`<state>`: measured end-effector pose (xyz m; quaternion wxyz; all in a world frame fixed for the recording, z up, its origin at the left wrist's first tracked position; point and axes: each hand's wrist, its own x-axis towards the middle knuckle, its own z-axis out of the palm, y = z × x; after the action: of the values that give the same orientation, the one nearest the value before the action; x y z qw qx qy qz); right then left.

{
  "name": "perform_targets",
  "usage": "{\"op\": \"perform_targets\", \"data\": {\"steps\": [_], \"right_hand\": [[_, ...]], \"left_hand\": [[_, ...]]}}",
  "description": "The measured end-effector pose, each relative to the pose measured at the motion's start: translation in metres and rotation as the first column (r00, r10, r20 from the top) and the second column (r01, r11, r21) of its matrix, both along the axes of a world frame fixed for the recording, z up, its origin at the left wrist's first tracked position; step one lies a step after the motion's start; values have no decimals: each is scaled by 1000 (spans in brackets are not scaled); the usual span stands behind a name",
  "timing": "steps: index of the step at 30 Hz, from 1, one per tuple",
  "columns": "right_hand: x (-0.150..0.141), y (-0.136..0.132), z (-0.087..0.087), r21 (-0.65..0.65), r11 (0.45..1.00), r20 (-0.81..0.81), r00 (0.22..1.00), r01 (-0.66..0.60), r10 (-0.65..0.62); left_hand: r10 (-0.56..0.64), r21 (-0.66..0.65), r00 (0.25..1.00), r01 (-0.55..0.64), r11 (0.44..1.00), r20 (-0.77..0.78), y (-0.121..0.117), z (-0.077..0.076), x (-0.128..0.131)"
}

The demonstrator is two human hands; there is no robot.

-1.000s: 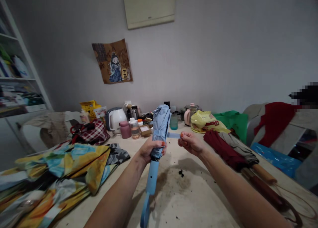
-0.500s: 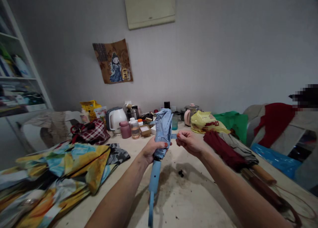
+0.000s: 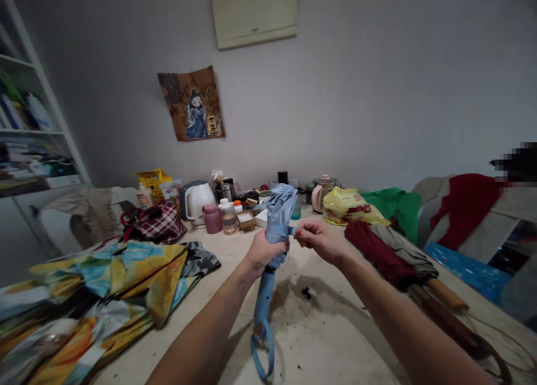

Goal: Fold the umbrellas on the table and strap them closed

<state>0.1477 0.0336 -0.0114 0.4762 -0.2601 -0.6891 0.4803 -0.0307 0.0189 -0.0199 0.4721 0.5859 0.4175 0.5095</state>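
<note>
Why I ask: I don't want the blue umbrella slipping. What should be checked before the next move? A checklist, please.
1. Left hand round the umbrella: ok, it grips the lower part of the folded canopy.
2. Right hand on the strap: ok, fingertips pinch its end.
3. Strap fastened: not ok, its end sticks out from the canopy.
4. Handle clear of both hands: ok, it points down below the left hand.
5. Loop clear of both hands: ok, it is at the handle's lower end.
6. Fastener on the strap: cannot tell, too small to see.
</note>
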Motion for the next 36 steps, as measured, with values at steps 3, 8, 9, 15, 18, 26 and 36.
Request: {"op": "perform_targets", "data": {"steps": [3, 8, 9, 15, 18, 26, 36], "right_hand": [[-1, -2, 1, 32, 999, 66, 997, 30, -32], [-1, -6, 5, 71, 996, 87, 994, 62, -69], [-2, -8, 5, 83, 995, 102, 992, 63, -71], [-9, -14, 8, 163, 981, 131, 984, 102, -124], [-13, -15, 6, 170, 977, 147, 977, 130, -156], [-18, -14, 3, 190, 970, 252, 947, 152, -198], [-20, -13, 1, 181, 971, 208, 959, 157, -194]], "left_hand": [[71, 15, 997, -71, 997, -29, 0, 3, 1], [29, -59, 998, -26, 998, 58, -4, 8, 1], [49, -54, 998, -47, 997, 47, -4, 8, 2], [122, 13, 991, -121, 993, -63, 1, 3, 5], [226, 111, 964, -212, 971, -141, 6, -3, 5], [427, 227, 829, -366, 902, -360, -4, 0, 8], [445, 243, 812, -377, 894, -378, -6, -5, 9]]}}
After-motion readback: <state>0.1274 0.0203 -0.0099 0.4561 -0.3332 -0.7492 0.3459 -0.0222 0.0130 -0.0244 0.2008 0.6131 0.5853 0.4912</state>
